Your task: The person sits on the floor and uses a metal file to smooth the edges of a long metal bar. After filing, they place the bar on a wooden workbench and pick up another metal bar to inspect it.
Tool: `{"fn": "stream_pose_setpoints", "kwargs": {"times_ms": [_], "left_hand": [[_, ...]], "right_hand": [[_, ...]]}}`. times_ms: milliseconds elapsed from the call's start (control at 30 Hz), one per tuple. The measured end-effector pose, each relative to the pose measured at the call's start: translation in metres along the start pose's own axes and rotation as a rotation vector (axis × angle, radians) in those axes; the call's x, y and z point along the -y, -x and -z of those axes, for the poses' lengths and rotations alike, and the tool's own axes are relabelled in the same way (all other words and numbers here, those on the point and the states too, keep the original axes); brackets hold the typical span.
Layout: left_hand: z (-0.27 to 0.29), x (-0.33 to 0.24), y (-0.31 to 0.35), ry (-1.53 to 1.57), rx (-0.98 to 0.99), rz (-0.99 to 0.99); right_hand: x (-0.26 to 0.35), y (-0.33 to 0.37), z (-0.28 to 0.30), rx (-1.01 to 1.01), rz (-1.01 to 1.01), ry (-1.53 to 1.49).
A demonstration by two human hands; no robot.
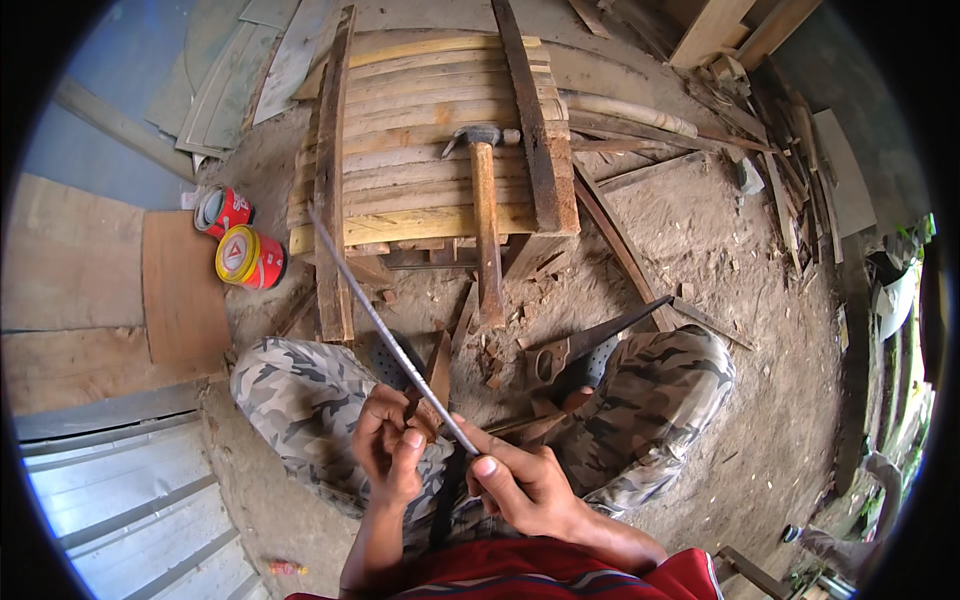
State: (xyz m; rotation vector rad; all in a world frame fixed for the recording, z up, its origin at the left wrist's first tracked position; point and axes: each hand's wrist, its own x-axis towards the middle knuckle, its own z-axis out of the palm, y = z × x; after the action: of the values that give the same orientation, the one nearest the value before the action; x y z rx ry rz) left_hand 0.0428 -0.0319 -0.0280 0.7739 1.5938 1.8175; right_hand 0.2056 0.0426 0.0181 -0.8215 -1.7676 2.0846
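Note:
My right hand (525, 487) is closed round the near end of a long, thin grey metal rod (378, 322). The rod slants up and to the left, its far tip over the left beam of a slatted wooden piece. My left hand (385, 440) has its fingers curled in a pinch on a small brown wood piece (426, 418), just left of the rod. Both hands are above my lap, between my bent knees. A handsaw (588, 340) rests by my right foot. Farther off, a claw hammer (485, 220) lies across the slatted wooden piece (430, 180).
Two red cans (262, 262) stand at the left, near plywood sheets (75, 260). Wood offcuts (493, 365) and chips litter the dirt floor (700, 260). Loose planks and poles (625, 112) lie at the far right. A corrugated metal sheet (140, 510) is at the near left.

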Motion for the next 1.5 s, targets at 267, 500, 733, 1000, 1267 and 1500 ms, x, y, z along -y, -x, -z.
{"fn": "stream_pose_setpoints", "kwargs": {"times_ms": [267, 500, 733, 1000, 1267, 1500], "left_hand": [[-0.006, -0.003, -0.001, -0.004, -0.057, -0.05], [0.003, 0.007, -0.003, -0.023, -0.027, -0.069], [-0.003, -0.001, 0.0, 0.009, -0.018, -0.053], [0.008, 0.01, 0.0, -0.029, 0.011, -0.104], [0.006, 0.001, 0.012, 0.071, 0.238, -0.064], [0.017, 0.003, 0.016, -0.239, 0.507, -0.11]], "right_hand": [[0.005, 0.001, -0.001, 0.008, -0.094, -0.039], [0.006, -0.003, 0.003, -0.007, -0.022, 0.045], [0.001, -0.005, -0.002, -0.024, -0.052, 0.049], [0.003, -0.001, 0.0, -0.219, -0.116, 0.031], [-0.029, -0.006, -0.007, -0.235, -0.136, 0.1], [-0.055, 0.009, 0.005, -0.11, -0.083, 0.083]]}}
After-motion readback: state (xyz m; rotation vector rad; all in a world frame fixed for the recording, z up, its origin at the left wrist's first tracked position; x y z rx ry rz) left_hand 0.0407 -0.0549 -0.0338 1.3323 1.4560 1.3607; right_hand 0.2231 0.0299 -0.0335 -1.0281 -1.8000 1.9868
